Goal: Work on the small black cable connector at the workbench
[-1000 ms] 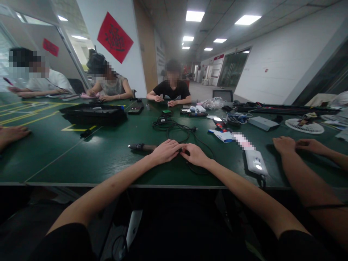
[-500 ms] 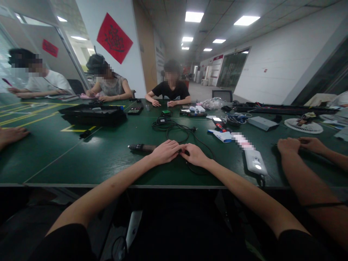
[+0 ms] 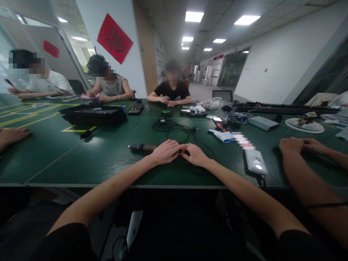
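Observation:
A corded electric screwdriver (image 3: pixel 143 147) lies on the green table with its black nose pointing left. My left hand (image 3: pixel 167 151) rests over its body with the fingers curled round it, so the rear half is hidden. Against those fingertips, my right hand (image 3: pixel 194 155) is closed in a pinch at the tool's tail end, where the black cord (image 3: pixel 208 148) seems to come out. What exactly sits between the right fingertips is mostly covered. The cord loops behind both hands to a plug (image 3: pixel 194 129).
To the right lie a white box-shaped device (image 3: pixel 255 162), a blue and white packet (image 3: pixel 222 136) and a red-handled tool (image 3: pixel 220 127). A black tray (image 3: pixel 94 115) stands at left. Other people's hands rest on the table at both sides; several people sit opposite.
My own hands and the screwdriver have stayed in place. The person opposite has brought their hands together, and the neighbour's hands at right have shifted slightly.

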Action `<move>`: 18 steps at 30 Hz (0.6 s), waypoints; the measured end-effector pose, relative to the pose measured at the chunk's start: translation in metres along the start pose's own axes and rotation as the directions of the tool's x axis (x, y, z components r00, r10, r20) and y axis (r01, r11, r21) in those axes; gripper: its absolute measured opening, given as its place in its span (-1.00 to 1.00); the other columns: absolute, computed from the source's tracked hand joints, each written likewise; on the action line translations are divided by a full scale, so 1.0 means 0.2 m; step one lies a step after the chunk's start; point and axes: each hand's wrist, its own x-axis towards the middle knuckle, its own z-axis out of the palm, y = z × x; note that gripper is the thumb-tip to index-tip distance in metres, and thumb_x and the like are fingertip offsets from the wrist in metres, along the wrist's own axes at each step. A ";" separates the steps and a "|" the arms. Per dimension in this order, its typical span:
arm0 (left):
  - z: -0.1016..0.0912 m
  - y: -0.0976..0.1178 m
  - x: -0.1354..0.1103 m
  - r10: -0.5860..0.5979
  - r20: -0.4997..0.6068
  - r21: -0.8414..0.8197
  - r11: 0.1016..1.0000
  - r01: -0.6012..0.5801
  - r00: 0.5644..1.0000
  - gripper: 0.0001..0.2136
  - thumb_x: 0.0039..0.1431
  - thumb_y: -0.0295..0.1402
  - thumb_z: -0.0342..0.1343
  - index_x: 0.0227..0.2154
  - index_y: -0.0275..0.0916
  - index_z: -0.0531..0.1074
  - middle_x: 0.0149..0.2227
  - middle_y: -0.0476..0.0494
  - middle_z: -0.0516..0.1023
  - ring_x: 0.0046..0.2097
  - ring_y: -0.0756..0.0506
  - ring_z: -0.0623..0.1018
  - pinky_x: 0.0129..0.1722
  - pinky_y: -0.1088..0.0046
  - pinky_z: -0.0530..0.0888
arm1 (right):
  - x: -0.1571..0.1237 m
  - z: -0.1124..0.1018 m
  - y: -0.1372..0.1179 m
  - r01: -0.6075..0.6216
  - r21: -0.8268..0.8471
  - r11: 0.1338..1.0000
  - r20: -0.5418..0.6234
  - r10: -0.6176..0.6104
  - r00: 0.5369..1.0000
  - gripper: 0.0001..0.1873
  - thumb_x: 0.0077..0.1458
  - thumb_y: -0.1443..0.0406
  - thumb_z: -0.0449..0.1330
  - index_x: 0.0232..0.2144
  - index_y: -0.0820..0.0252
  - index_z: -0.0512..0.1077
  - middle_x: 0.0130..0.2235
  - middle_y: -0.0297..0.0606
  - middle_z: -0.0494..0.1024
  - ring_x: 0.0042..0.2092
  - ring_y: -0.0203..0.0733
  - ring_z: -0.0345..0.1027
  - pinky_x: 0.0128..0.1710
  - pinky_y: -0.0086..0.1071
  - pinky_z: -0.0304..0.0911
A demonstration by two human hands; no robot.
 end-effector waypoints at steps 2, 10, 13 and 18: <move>-0.01 0.00 0.00 0.014 0.002 -0.019 1.000 -0.014 1.000 -0.41 0.38 -0.37 0.04 0.42 -0.17 0.10 0.05 -0.24 0.51 0.14 -0.22 0.46 0.17 0.19 0.35 | 0.00 0.00 0.00 0.002 0.002 1.000 0.001 -0.002 1.000 -0.88 0.27 0.31 0.31 -0.33 0.20 0.47 -0.24 -0.21 0.56 -0.19 -0.14 0.39 -0.10 -0.28 0.26; -0.01 0.00 0.00 0.008 0.011 0.025 1.000 -0.008 1.000 -0.45 0.43 -0.37 -0.02 0.43 -0.17 0.08 0.00 -0.22 0.52 0.08 -0.19 0.48 0.13 0.22 0.38 | 0.00 0.00 0.00 0.005 0.000 1.000 -0.002 -0.005 1.000 -0.88 0.28 0.30 0.30 -0.33 0.19 0.47 -0.25 -0.21 0.55 -0.20 -0.15 0.39 -0.11 -0.29 0.27; -0.02 0.00 0.00 0.012 0.000 0.007 1.000 -0.012 1.000 -0.41 0.39 -0.38 0.02 0.43 -0.17 0.08 0.03 -0.23 0.51 0.11 -0.20 0.47 0.15 0.21 0.37 | 0.00 0.00 0.00 0.010 0.001 1.000 0.005 -0.010 1.000 -0.86 0.29 0.28 0.29 -0.33 0.19 0.47 -0.24 -0.21 0.56 -0.18 -0.13 0.40 -0.10 -0.28 0.28; -0.01 0.00 0.00 0.007 0.011 0.017 1.000 -0.007 1.000 -0.45 0.42 -0.39 -0.02 0.43 -0.18 0.08 0.02 -0.23 0.52 0.10 -0.20 0.47 0.14 0.21 0.37 | 0.00 -0.01 0.00 0.000 0.000 1.000 0.008 0.000 1.000 -0.87 0.28 0.30 0.30 -0.33 0.19 0.47 -0.24 -0.21 0.56 -0.19 -0.14 0.39 -0.12 -0.28 0.28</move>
